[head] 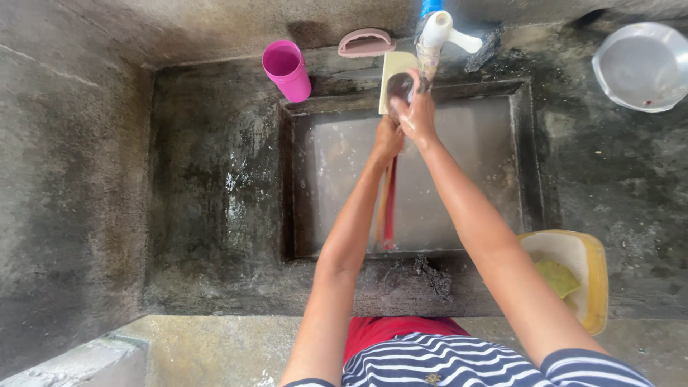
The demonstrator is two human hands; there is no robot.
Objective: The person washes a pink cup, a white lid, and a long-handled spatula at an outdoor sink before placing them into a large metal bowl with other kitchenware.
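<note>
Here, over a concrete sink (315, 215), the left hand (387, 140) clamps a red-handled utensil (390, 208) pointing to six o'clock, while the right hand's (416, 115) fingers curl around its dark top under the twelve o'clock tap (437, 32).

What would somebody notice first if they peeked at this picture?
Probably the two hands, the left hand and right hand, together under the white tap over the grey concrete sink, with a reddish utensil hanging down from them. Next, the bright pink cup on the ledge to the left of the tap.
</note>
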